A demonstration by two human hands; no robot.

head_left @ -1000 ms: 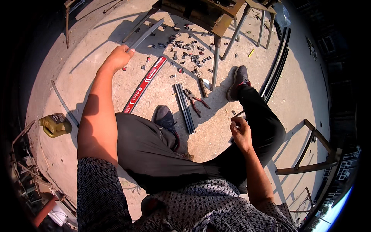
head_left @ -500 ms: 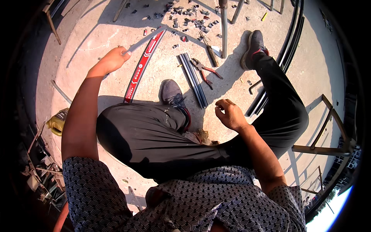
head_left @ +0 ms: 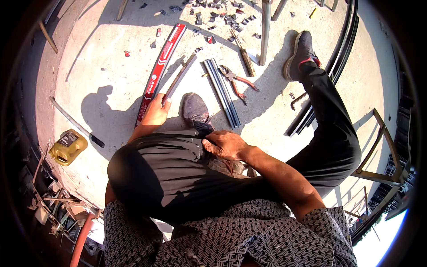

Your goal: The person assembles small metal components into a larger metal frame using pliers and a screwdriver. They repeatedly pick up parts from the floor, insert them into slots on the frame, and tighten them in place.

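My left hand [head_left: 155,110] is closed round the near end of a narrow grey strip [head_left: 180,76], whose far end slants up and to the right. Just left of it, a long strip with a red printed face [head_left: 162,60] lies on the concrete. My right hand [head_left: 226,144] is at my left lower leg, against the black trousers [head_left: 155,155], fingers bent; what they grip, if anything, is hidden. Ahead of that hand lie short dark metal profiles [head_left: 222,93], red-handled pliers [head_left: 239,83] and a screwdriver-like tool [head_left: 245,60].
Small dark cut pieces [head_left: 229,20] are scattered at the far side. Long black profiles [head_left: 342,53] run along the right, by an angled metal frame [head_left: 378,147]. A yellow jug [head_left: 69,147] and a rod with a black end [head_left: 78,122] are on the left.
My left hand has come nearer and to the right, bringing the grey strip to the right of the red-faced one. My right hand has moved left and nearer, onto my leg.
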